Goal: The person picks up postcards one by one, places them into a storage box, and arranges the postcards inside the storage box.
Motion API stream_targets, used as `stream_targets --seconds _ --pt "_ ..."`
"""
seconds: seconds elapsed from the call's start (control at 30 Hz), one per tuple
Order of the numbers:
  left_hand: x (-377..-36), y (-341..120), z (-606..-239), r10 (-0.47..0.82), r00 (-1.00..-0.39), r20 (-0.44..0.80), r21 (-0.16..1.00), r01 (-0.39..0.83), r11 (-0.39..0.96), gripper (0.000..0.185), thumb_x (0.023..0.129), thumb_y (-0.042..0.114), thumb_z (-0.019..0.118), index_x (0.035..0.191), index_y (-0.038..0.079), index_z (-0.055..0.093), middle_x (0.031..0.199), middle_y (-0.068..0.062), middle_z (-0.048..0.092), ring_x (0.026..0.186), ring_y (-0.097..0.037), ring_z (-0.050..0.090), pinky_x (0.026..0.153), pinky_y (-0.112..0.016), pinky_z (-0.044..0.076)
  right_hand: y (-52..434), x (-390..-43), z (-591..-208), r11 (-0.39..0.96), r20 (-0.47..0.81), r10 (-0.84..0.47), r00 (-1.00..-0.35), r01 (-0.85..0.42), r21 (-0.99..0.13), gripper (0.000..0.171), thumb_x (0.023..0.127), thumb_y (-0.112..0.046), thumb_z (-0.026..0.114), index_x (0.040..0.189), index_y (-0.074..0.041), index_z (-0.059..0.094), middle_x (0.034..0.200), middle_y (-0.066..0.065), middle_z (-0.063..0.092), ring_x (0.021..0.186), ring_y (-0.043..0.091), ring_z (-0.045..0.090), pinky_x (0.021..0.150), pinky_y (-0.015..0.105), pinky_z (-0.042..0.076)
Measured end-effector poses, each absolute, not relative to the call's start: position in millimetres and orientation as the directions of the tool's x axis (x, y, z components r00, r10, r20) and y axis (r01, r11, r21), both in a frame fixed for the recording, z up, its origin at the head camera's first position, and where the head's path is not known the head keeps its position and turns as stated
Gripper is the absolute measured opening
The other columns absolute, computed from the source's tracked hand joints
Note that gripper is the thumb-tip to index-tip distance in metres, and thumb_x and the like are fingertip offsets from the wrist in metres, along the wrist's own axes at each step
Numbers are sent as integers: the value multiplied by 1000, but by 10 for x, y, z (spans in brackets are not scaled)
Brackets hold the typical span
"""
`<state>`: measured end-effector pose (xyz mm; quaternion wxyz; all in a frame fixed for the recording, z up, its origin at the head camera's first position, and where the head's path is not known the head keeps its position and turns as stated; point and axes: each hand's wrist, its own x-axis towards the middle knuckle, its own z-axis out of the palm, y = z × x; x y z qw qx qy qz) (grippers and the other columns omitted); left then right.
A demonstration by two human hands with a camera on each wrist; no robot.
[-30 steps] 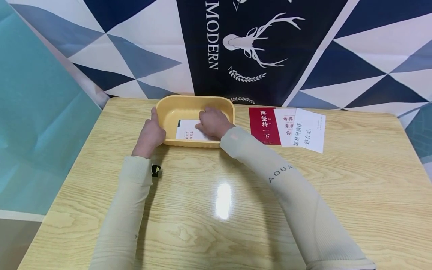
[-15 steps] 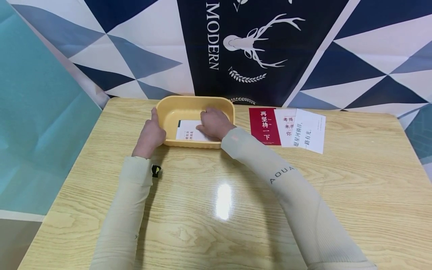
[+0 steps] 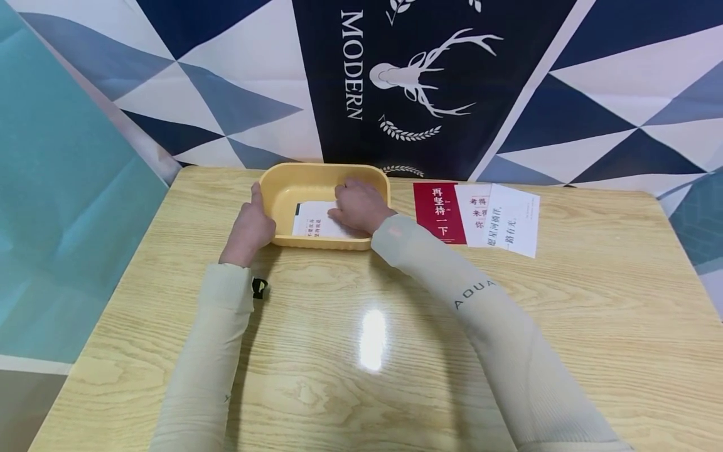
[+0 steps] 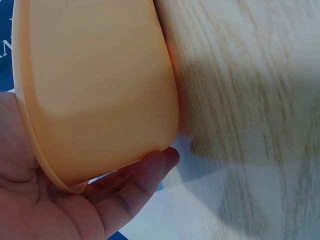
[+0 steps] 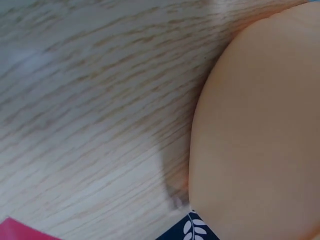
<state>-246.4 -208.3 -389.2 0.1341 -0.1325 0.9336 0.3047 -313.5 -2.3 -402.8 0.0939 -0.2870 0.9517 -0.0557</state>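
Note:
A yellow plastic basin (image 3: pixel 323 168) stands at the back edge of the table. My left hand (image 3: pixel 247 227) grips its left end; in the left wrist view the fingers (image 4: pixel 142 182) curl under the basin's outer wall. Inside lies a white card (image 3: pixel 314 220) with red and dark printed characters and a dark corner strip. Reaching into the basin, my right hand (image 3: pixel 361 204) holds the card near its right side, thumb pointing left over it. The other right fingertips are hidden. Only the basin's outside (image 5: pixel 260 125), not the hand, shows in the right wrist view.
Right of the basin lie a red card (image 3: pixel 439 215) and two white cards, the left one (image 3: pixel 472 210) partly covered by the right one (image 3: pixel 515 220). A small black item (image 3: pixel 259 288) shows beside the left cuff. A patterned cloth (image 3: pixel 271 69) rises behind the wooden table (image 3: pixel 316 351).
Both hands stay where they were at the basin. The card has shifted very slightly, and a little more of its lettering shows. The head view has moved a touch.

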Motion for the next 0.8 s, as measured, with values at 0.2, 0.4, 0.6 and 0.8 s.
stream_targets --seconds 0.2,0.4,0.6,0.8 --pt "-2455 -2077 -3871 -167 -927 -335 537 -334 775 82 87 -2 36 148 9 -18 140 -35 29 118 -36 41 105 -48 32 8 -3087 -3962 816 -100 -571 -815 -550 -175 40 92 -43 51 109 -8 58 105 7 52 102 23 48 92 41 41" --pt "-2442 -2078 -3864 -162 -928 -335 541 -331 774 83 86 -3 36 148 9 -19 141 -36 27 119 -37 40 106 -49 31 20 -3013 -3857 815 -77 -566 -821 -543 -203 41 94 -40 47 119 -9 57 108 6 52 102 22 48 94 39 41" --pt "-2431 -2078 -3869 -175 -915 -364 567 -366 738 84 87 -4 35 147 13 -21 145 -33 22 119 -35 37 106 -49 31 63 -2995 -3749 829 -22 -540 -842 -527 -186 38 95 -34 42 121 -11 56 115 6 53 106 22 50 99 39 39" --pt "-2421 -2067 -3865 -165 -920 -355 566 -352 746 85 85 -3 35 147 12 -21 144 -35 22 120 -36 36 106 -50 30 189 -2984 -3654 846 13 -493 -870 -483 -227 37 94 -34 45 122 -12 56 114 6 53 104 23 46 100 42 39"
